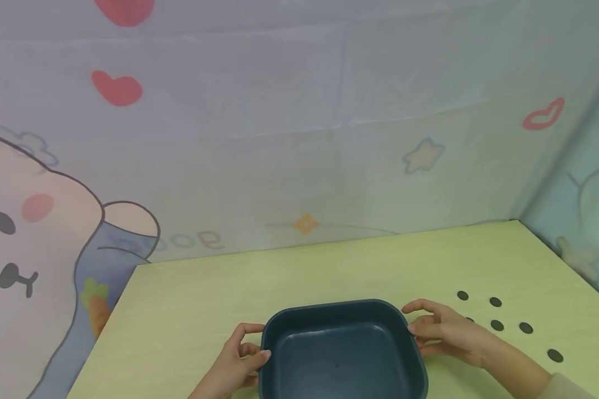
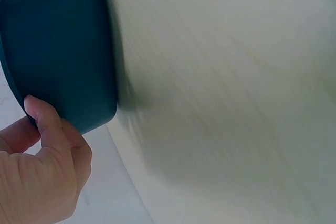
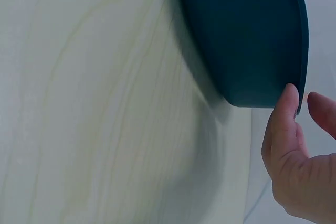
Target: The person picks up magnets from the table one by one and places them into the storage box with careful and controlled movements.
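Note:
A dark blue rectangular plastic basin with rounded corners sits at the near middle of the table, its front edge cut off by the frame. At its left side, my left hand pinches the rim, with the thumb over the edge; the left wrist view shows a fingertip against the basin's outer wall. On the opposite side my right hand has curled fingers at the rim. In the right wrist view, one fingertip rests on the outer wall and another digit stands just beyond the rim.
Several small black discs lie scattered on the pale yellow table, right of the basin and beyond my right hand. A printed cloth with hearts and a cartoon animal hangs behind the table's far edge and along its sides.

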### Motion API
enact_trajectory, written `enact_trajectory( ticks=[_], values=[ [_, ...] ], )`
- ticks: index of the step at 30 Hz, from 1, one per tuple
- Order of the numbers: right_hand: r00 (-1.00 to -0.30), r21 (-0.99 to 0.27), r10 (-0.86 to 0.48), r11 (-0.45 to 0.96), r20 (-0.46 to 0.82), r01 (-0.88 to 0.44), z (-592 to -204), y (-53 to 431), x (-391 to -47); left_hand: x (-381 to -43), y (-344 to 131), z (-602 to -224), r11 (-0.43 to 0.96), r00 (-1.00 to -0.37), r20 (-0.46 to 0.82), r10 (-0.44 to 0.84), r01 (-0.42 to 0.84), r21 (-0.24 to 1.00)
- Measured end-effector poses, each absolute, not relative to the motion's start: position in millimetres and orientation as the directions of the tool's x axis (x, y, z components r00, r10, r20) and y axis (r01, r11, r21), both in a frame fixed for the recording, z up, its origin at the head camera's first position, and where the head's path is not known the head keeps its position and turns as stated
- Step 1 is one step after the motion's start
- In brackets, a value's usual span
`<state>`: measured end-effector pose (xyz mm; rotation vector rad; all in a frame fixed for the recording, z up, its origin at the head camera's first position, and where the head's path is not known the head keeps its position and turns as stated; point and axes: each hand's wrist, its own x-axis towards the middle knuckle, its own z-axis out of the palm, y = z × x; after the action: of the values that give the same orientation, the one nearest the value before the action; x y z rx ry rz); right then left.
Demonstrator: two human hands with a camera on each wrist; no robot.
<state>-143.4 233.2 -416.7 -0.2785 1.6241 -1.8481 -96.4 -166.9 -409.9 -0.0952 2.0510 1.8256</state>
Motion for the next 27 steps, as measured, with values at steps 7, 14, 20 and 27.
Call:
enact_trajectory(
  ticks=[7, 14, 20, 27],
  values=[
    [-0.788, -0.95, -0.559, 0.002, -0.26, 0.312, -416, 246, -150, -97, -167, -409, 0.153, -0.919, -0.341, 0.199, -0.314, 0.937],
    [-0.822, -0.961, -0.51, 0.036, -0.253, 0.274, -411, 265, -153, -95, -165, -411, 0.133, -0.919, -0.331, 0.216, -0.308, 0.942],
    [-0.833, -0.964, -0.501, 0.005, -0.234, 0.268, -407, 283, -156, -96, -165, -410, 0.119, -0.919, -0.327, 0.221, -0.307, 0.944],
    [-0.845, -0.973, -0.5, -0.021, -0.19, 0.231, -403, 300, -157, -96, -168, -409, 0.112, -0.915, -0.328, 0.236, -0.31, 0.944]
  ],
)
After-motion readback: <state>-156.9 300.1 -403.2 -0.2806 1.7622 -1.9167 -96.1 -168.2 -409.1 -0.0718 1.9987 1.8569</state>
